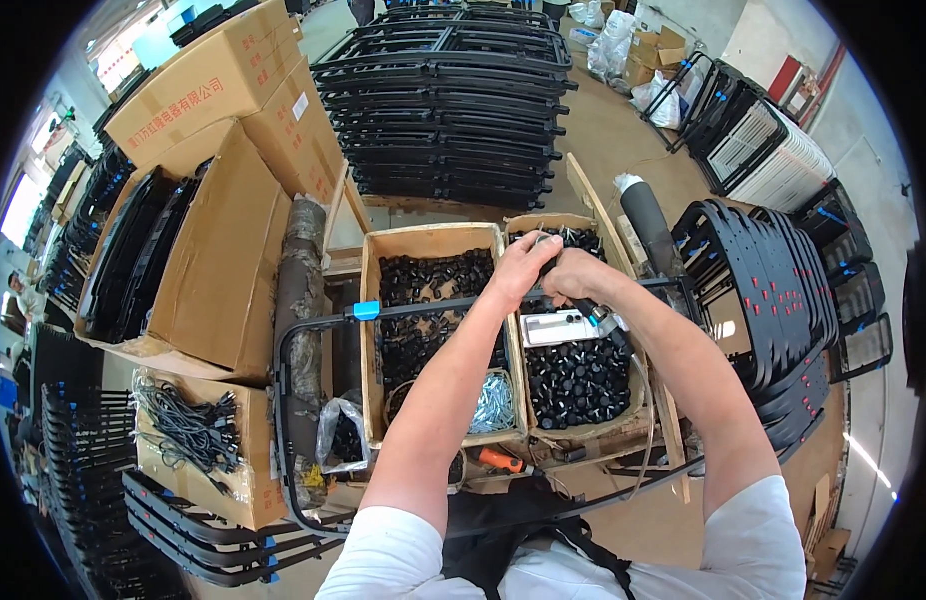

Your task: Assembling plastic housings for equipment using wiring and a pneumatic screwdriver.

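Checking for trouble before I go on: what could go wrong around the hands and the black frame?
Anything slipping from the left hand or right hand could drop among the loose black knobs and be hard to find. The pale hose, hanging down on the right, might snag on the black frame. A knock might tip the white tray just below the hands.

Smooth, faintly glossy black finish on the frame, shiny bare metal on the screws, dark plastic-looking surface on the knobs, matt brown cardboard in the open box, crinkled clear plastic in the bag, and matt white cloth in the left sleeve.
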### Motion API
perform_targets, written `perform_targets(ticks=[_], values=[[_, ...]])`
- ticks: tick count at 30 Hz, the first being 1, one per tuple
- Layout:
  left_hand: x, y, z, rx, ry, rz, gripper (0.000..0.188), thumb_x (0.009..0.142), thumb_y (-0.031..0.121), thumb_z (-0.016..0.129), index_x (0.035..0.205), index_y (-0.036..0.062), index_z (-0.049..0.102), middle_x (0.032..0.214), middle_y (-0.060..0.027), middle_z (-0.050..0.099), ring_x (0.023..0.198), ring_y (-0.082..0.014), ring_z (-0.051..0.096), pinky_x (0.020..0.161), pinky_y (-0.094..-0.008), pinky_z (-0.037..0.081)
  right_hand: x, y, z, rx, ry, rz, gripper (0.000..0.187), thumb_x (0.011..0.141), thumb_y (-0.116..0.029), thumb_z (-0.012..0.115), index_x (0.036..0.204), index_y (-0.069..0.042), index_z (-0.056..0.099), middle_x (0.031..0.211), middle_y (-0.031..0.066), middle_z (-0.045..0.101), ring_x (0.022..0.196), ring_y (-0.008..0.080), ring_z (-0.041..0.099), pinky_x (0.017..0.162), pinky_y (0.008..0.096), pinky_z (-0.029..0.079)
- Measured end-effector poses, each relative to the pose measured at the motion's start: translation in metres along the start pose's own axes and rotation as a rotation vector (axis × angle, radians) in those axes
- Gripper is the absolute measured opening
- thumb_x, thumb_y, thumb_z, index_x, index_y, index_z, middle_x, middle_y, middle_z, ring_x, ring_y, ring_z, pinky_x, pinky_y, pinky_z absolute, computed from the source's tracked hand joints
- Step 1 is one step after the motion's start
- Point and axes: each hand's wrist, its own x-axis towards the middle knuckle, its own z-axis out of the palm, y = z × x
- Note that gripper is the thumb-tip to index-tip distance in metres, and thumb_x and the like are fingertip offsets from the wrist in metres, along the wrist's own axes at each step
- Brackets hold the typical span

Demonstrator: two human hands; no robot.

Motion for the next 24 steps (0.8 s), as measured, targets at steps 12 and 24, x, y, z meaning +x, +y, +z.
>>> perform_targets(ticks=[12, 24], values=[[0.001, 0.019, 0.008, -0.079, -0.073, 0.028, 0.019, 0.103, 0.026, 0.068, 0.106, 0.0068, 0.071, 0.098, -0.0018, 0.069, 0.093, -0.0132, 0.064, 0.083, -0.0318, 0.054, -0.014, -0.008, -0.007, -0.011, 0.072, -0.042, 0.019, 0.068, -0.013, 0.071, 0.076, 0.005, 0.073, 0.076, 0.0151, 0.075, 0.067, 0.0231, 0.073, 0.06, 0.0368, 0.056], [-0.239, 0.001, 0.106, 0.087, -0.573, -0.082, 0.041, 0.105, 0.042, 0.066, 0.126, 0.0073, 0.062, 0.118, -0.0009, 0.06, 0.113, -0.0118, 0.052, 0.103, -0.0316, 0.043, -0.306, 0.048, 0.086, -0.337, 0.125, 0.071, 0.044, 0.081, -0.033, 0.064, 0.087, 0.01, 0.072, 0.086, 0.0313, 0.071, 0.089, 0.0464, 0.073, 0.084, 0.0535, 0.058]])
